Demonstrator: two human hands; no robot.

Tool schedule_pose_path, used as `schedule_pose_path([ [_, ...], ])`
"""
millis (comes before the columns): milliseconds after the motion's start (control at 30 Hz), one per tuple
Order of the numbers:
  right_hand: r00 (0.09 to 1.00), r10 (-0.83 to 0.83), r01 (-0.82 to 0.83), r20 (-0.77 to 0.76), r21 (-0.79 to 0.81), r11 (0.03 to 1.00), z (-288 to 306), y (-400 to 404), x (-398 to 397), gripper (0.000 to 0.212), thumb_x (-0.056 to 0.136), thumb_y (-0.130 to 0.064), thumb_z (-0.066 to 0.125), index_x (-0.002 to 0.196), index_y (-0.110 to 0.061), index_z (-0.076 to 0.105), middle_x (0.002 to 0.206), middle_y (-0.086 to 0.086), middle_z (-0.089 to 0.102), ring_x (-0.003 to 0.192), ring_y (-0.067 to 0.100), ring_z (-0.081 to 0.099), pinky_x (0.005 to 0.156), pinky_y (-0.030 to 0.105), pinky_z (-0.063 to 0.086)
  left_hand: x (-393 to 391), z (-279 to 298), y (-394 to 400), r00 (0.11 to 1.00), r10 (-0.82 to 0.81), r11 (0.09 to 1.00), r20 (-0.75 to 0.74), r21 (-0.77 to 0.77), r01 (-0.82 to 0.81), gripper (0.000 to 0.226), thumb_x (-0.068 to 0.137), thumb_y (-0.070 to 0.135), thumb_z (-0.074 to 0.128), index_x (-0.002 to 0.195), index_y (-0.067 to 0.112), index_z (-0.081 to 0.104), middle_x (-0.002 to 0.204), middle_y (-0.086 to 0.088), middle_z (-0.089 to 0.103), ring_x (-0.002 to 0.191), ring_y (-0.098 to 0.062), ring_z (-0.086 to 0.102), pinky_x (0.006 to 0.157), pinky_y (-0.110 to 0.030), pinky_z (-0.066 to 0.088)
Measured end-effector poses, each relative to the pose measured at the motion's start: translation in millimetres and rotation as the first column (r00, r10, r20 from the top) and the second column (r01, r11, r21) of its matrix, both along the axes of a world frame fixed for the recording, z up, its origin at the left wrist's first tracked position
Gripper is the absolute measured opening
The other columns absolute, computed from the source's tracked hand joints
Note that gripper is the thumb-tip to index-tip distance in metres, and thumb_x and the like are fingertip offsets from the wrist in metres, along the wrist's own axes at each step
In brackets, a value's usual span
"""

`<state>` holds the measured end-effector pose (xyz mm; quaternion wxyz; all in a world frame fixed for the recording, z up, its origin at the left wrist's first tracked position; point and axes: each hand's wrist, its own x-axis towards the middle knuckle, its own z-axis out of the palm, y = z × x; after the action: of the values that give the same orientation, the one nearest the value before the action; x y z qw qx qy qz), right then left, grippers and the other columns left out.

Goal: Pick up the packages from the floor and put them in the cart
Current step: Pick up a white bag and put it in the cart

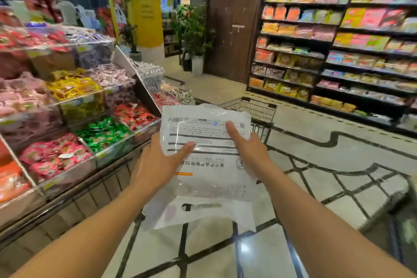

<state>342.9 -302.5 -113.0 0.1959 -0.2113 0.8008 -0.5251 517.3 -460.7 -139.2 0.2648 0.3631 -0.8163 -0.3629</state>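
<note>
I hold a flat white plastic mailer package with printed labels in front of me at chest height. My left hand grips its left edge, thumb lying on top. My right hand grips its right edge, thumb pointing up over the label. A second white package hangs just beneath the first, pressed against it. Beyond the packages stands a black wire shopping cart, its basket partly hidden behind them.
Clear bins of wrapped candy run along my left. Dark shelves of snack bags line the right. A brown door and potted plants stand ahead. The tiled floor stretches between them.
</note>
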Motion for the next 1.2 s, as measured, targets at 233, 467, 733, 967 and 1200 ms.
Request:
schedule_pose_path([
  [233,0.974,-0.223,0.223,0.05,-0.003,0.975,-39.4,-14.0,-144.0,0.138,0.047,-0.112,0.05,0.153,-0.024,0.05,0.144,0.001,0.066,0.127,0.032,0.065,0.11,0.052,0.051,-160.5,-19.1,-31.5,0.985,-0.171,0.985,0.021,0.015,0.17,0.085,0.066,0.101,0.052,0.129,0.045,0.058,0.112,0.021,0.073,0.099,-0.011,0.073,0.09,-0.047,0.059],
  [467,0.924,-0.382,0.382,0.028,0.013,0.924,-20.0,-31.7,-275.0,0.098,0.078,-0.091,0.057,0.142,-0.018,0.047,0.128,0.006,0.066,0.107,0.028,0.063,0.086,0.038,0.046,-328.3,-6.1,-75.6,0.941,-0.333,0.943,0.059,0.021,0.332,0.1,0.062,0.103,0.05,0.14,0.039,0.052,0.122,0.016,0.067,0.11,-0.019,0.068,0.093,-0.046,0.057],
  [733,0.872,-0.487,0.487,0.05,0.009,0.873,-12.7,-11.8,-410.0,0.096,0.081,-0.087,0.058,0.147,-0.018,0.045,0.125,0.003,0.062,0.111,0.029,0.062,0.091,0.039,0.046,-487.6,5.8,-71.9,0.897,-0.429,0.903,0.109,0.043,0.427,0.119,0.058,0.105,0.051,0.152,0.034,0.039,0.142,0.0,0.062,0.126,-0.029,0.061,0.103,-0.052,0.052],
  [967,0.869,-0.494,0.493,0.031,0.028,0.87,-31.9,12.7,-543.0,0.104,0.073,-0.095,0.055,0.146,-0.022,0.047,0.134,0.007,0.066,0.118,0.032,0.065,0.1,0.048,0.052,-623.6,-7.5,-44.7,0.887,-0.45,0.893,0.101,0.035,0.449,0.104,0.062,0.101,0.054,0.14,0.033,0.049,0.123,0.007,0.068,0.107,-0.021,0.068,0.092,-0.046,0.059],
  [1200,0.901,-0.43,0.429,0.05,0.034,0.903,-52.6,19.4,-681.5,0.113,0.061,-0.106,0.047,0.146,-0.031,0.053,0.136,0.0,0.068,0.123,0.031,0.066,0.107,0.051,0.051,-749.8,-15.0,-24.7,0.899,-0.394,0.917,0.189,0.015,0.399,0.093,0.077,0.087,0.059,0.143,0.024,0.046,0.119,0.01,0.065,0.093,-0.016,0.063,0.08,-0.035,0.054],
])
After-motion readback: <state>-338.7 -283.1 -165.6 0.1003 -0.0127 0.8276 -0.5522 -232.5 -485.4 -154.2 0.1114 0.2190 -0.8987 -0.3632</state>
